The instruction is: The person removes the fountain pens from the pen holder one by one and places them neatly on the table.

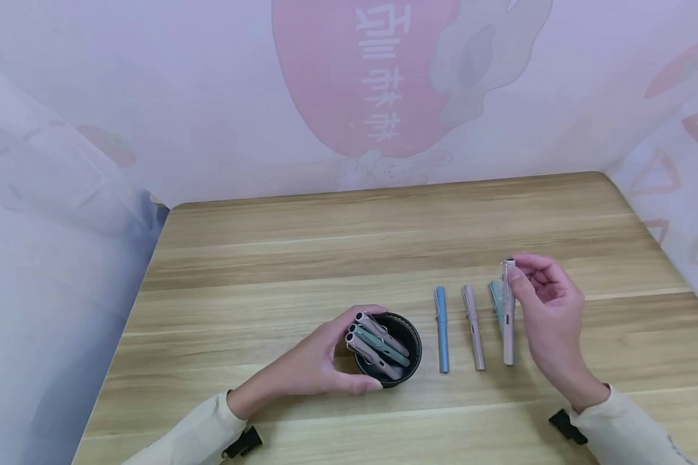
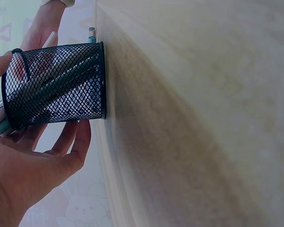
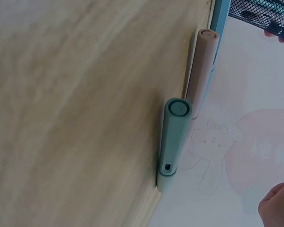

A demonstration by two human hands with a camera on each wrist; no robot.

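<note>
My left hand [image 1: 320, 361] grips a black mesh pen cup [image 1: 406, 328], thumb and fingers around its sides. Three pens lean inside it: a green pen [image 1: 380, 345] between two greyish-pink ones, capped ends above the rim. Over on the right, my right hand [image 1: 552, 310] pinches a pale pinkish pen [image 1: 508, 316] near its clip end, between thumb and fingers. Behind that pen, partly covered by it, a green pen [image 1: 496, 297] lies on the table. In the right wrist view this green pen [image 3: 174, 137] shows whole; only a piece of the hand [image 3: 278, 208] shows there.
Between the cup and my right hand, a blue pen [image 1: 442, 329] and a mauve pen [image 1: 474, 328] lie roughly parallel on the wooden table [image 1: 302, 258]. A printed cloth backdrop [image 1: 209, 97] rises behind the table's far edge.
</note>
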